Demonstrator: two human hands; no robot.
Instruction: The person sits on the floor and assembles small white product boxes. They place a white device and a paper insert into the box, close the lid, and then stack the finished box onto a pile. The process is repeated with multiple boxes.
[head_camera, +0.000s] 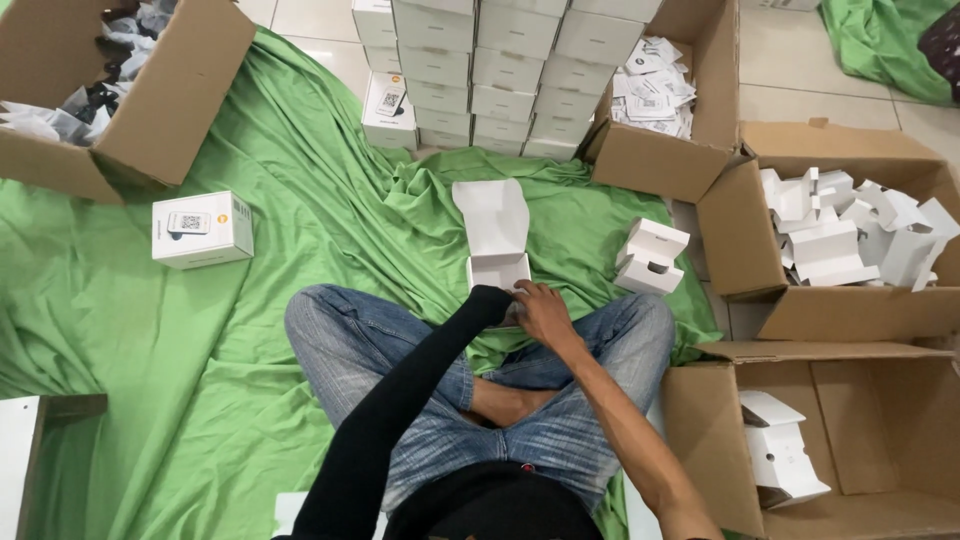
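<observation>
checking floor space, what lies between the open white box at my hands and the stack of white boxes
Only bare green cloth lies between the open white box and the stack of white boxes, in the head view.

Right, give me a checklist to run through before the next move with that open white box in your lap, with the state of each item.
1. Open white box has its lid flap up: ok.
2. Right hand on the box's near edge: ok.
3. Left hand at the box: ok, though the black sleeve hides its grip.
4. Box inside empty: cannot tell, the hands cover the near part.
5. Folded white insert lying on the green cloth beside the right knee: ok.
6. Stack of closed white boxes standing upright ahead: ok.
</observation>
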